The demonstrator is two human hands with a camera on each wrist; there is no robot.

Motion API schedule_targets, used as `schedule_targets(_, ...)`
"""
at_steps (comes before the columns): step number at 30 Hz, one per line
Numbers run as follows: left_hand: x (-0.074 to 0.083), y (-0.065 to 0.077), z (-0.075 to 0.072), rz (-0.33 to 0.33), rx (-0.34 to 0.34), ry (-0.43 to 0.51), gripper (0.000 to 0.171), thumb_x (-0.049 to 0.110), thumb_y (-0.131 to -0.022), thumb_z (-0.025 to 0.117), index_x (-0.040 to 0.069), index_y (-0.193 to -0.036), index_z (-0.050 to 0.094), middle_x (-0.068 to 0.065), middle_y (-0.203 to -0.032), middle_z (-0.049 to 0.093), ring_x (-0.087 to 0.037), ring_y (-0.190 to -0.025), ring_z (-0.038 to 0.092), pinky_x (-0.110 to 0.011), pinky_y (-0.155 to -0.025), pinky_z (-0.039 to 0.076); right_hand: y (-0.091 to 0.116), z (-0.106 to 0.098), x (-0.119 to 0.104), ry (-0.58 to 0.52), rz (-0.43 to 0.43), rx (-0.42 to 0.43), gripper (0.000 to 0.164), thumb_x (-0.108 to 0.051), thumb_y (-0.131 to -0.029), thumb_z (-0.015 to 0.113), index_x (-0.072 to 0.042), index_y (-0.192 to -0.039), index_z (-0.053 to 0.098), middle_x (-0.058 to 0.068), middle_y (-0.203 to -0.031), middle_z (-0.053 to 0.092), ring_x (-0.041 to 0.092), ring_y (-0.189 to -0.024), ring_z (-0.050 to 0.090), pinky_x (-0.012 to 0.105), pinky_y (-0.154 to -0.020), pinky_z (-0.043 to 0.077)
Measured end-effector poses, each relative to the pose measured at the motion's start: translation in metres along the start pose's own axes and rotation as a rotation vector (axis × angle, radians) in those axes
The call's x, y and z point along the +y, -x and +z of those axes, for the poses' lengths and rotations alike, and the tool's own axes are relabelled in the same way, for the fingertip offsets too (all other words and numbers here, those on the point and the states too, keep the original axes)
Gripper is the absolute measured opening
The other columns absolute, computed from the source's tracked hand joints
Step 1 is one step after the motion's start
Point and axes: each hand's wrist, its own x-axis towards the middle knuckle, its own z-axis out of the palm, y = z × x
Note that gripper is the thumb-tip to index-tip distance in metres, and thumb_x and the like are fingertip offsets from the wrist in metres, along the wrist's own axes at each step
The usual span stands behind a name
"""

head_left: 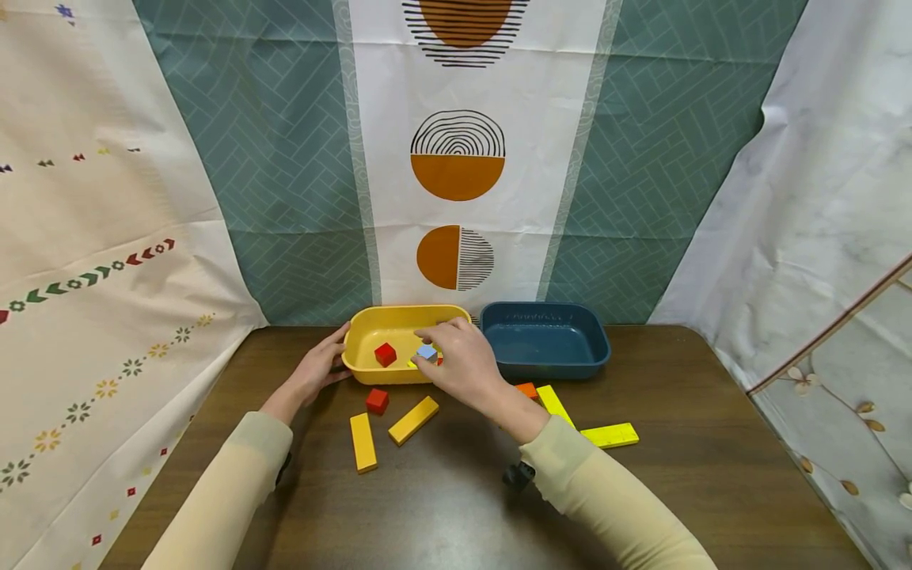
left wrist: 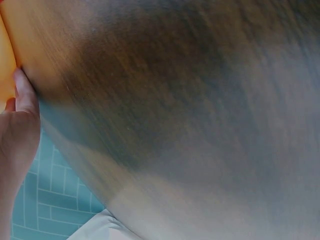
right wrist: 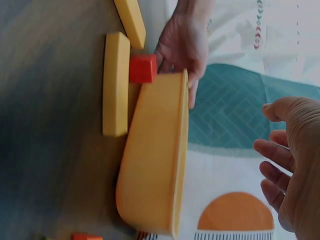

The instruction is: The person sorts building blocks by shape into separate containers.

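A yellow plastic tub (head_left: 392,377) stands at the back of the table. My left hand (head_left: 317,369) rests against its left end, fairly straight fingers touching the wall; one fingertip meets the edge in the left wrist view. Over the tub's right part hovers my right hand (head_left: 465,361), thumb and fingers apart. In the right wrist view that hand (right wrist: 300,160) holds nothing. A light blue cube (head_left: 427,352) shows in the gap between thumb and fingers in the head view. A red cube (head_left: 385,354) lies inside the tub; other pieces there are partly hidden by the right hand.
Right of the tub stands a dark blue tub (head_left: 550,370). In front lie a red cube (head_left: 378,400) and two orange-yellow blocks (head_left: 363,443). Under and beside the right forearm are an orange block (head_left: 527,390) and two bright yellow blocks (head_left: 610,435). Patterned cloth hangs behind.
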Motion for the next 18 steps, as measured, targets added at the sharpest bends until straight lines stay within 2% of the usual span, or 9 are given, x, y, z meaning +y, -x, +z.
schedule_targets(3, -0.001, -0.001, -0.001, 0.002, 0.0, 0.002, 0.058, 0.023, -0.111, 0.034, 0.029, -0.166, 0.016, -0.007, -0.171, 0.01, -0.04, -0.142, 0.041, -0.056, -0.11, 0.04, 0.002, 0.006, -0.007, -0.006, -0.02, -0.005, 0.036, -0.033, -0.088, 0.081, -0.015, -0.119, 0.076, -0.004, -0.103, 0.075, 0.017, -0.098, 0.057, 0.031, -0.084, 0.05)
schedule_targets(11, 0.005, 0.001, -0.001, 0.002, -0.014, 0.026, 0.058, 0.019, -0.111, 0.032, 0.024, -0.166, 0.013, -0.009, -0.171, 0.007, -0.043, -0.144, 0.036, -0.059, -0.111, 0.036, 0.009, 0.023, -0.018, -0.011, -0.006, -0.076, 0.037, -0.037, -0.089, 0.078, -0.016, -0.121, 0.076, -0.005, -0.108, 0.074, 0.015, -0.097, 0.055, 0.028, -0.08, 0.048)
schedule_targets(18, -0.004, -0.004, -0.002, 0.002, -0.002, 0.009, 0.058, 0.024, -0.112, 0.034, 0.03, -0.166, 0.014, -0.007, -0.171, 0.008, -0.04, -0.144, 0.038, -0.057, -0.11, 0.039, 0.016, 0.04, -0.028, 0.045, -0.025, -0.141, 0.041, -0.042, -0.089, 0.078, -0.017, -0.121, 0.076, -0.006, -0.107, 0.074, 0.014, -0.095, 0.056, 0.026, -0.081, 0.048)
